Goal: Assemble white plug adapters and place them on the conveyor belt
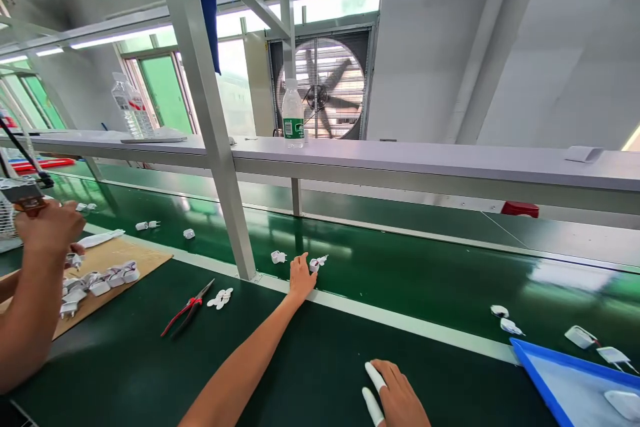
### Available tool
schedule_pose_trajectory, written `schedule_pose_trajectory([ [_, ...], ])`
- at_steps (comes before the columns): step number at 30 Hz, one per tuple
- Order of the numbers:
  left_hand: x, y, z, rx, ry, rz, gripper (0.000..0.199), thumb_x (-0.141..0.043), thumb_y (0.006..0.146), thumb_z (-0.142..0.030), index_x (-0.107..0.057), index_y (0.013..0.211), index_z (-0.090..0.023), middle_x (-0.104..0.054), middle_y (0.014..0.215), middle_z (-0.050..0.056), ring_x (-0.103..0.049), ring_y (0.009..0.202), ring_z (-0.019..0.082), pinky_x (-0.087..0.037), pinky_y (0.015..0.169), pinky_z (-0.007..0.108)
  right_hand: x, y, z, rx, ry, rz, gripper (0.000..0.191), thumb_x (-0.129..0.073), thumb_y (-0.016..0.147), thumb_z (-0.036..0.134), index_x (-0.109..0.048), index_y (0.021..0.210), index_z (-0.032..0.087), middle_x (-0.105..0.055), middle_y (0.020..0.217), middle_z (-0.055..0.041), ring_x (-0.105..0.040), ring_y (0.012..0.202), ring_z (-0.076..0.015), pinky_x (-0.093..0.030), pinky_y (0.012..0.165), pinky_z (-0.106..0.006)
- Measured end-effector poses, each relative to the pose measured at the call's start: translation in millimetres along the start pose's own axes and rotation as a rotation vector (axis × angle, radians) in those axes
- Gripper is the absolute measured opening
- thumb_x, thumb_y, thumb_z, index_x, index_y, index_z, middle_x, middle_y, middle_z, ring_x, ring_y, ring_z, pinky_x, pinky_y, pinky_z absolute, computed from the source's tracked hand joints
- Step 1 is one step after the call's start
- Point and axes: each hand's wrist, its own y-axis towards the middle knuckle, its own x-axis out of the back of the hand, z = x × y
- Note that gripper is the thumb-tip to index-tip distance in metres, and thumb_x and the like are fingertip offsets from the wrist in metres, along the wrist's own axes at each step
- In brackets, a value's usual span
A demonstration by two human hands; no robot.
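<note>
My left hand (301, 278) reaches forward to the green belt, fingers stretched and apart, beside a small white plug adapter (316, 263) whose parts lie loosely together. Its fingertips are at the adapter's near side; whether they touch it I cannot tell. Another white adapter (279, 257) lies just left of that hand. Low in the view, my right hand (397, 397) hovers over or rests on the dark green table (340, 360), open and holding nothing visible. White finger cots cover two of its fingers.
Red-handled pliers (189, 307) and several white discs (220, 299) lie to the left. A co-worker's hand (50, 227) grips a tool above a board (150, 257) of white adapters. A blue tray (537, 373) stands right. A metal post (213, 113) rises before the belt.
</note>
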Motion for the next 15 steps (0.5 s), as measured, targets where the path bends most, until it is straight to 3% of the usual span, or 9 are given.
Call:
schedule_pose_trajectory([
  [2,4.6,-19,-5,-0.046,-0.047,-0.031,0.044,-0.063,0.095,-0.027,-0.054,0.136,-0.016,-0.058,0.136,0.013,-0.06,0.121,0.028,-0.053,0.102,0.051,5,6,8,-0.023,-0.009,-0.026,0.02,-0.061,0.08,0.016,-0.071,0.095,0.025,-0.073,0.116,-0.0096,-0.071,0.103,-0.0317,-0.063,0.073,-0.04],
  [4,6.9,-45,-12,-0.106,-0.122,-0.009,0.043,-0.057,0.094,-0.024,-0.054,0.135,-0.015,-0.061,0.129,0.014,-0.065,0.108,0.024,-0.058,0.093,0.044,14,14,22,-0.08,-0.016,-0.017,0.027,-0.056,0.084,0.01,-0.071,0.102,0.024,-0.073,0.114,-0.0094,-0.07,0.103,-0.0299,-0.062,0.077,-0.04],
  [7,10.2,-85,-19,-0.193,-0.258,0.107,0.04,-0.052,0.092,-0.036,-0.059,0.126,-0.016,-0.067,0.114,0.011,-0.069,0.081,0.02,-0.062,0.074,0.037,30,30,44,-0.199,-0.015,0.104,0.03,-0.056,0.086,0.007,-0.07,0.11,0.019,-0.071,0.115,-0.0112,-0.068,0.104,-0.0286,-0.06,0.085,-0.042],
  [9,13.4,-102,-16,-0.238,-0.33,0.198,0.041,-0.054,0.088,-0.044,-0.062,0.118,-0.016,-0.07,0.102,0.009,-0.068,0.071,0.019,-0.061,0.069,0.037,39,40,51,-0.243,-0.008,0.201,0.025,-0.061,0.088,0.014,-0.069,0.111,0.017,-0.071,0.117,-0.0112,-0.067,0.105,-0.0277,-0.059,0.089,-0.041],
  [12,15.5,-106,-3,-0.269,-0.379,0.335,0.042,-0.061,0.083,-0.053,-0.068,0.109,-0.021,-0.074,0.095,0.005,-0.072,0.073,0.022,-0.061,0.068,0.035,57,48,37,-0.322,-0.074,0.28,0.028,-0.07,0.087,0.027,-0.069,0.114,0.021,-0.071,0.122,-0.0055,-0.067,0.106,-0.0231,-0.058,0.092,-0.034],
  [15,12.8,-101,9,-0.316,-0.286,0.419,0.04,-0.064,0.08,-0.057,-0.073,0.102,-0.026,-0.075,0.091,0.003,-0.072,0.072,0.022,-0.06,0.064,0.032,96,40,1,-0.514,-0.226,0.287,0.024,-0.066,0.092,0.025,-0.069,0.116,0.022,-0.069,0.126,-0.0068,-0.066,0.11,-0.0234,-0.056,0.094,-0.035],
])
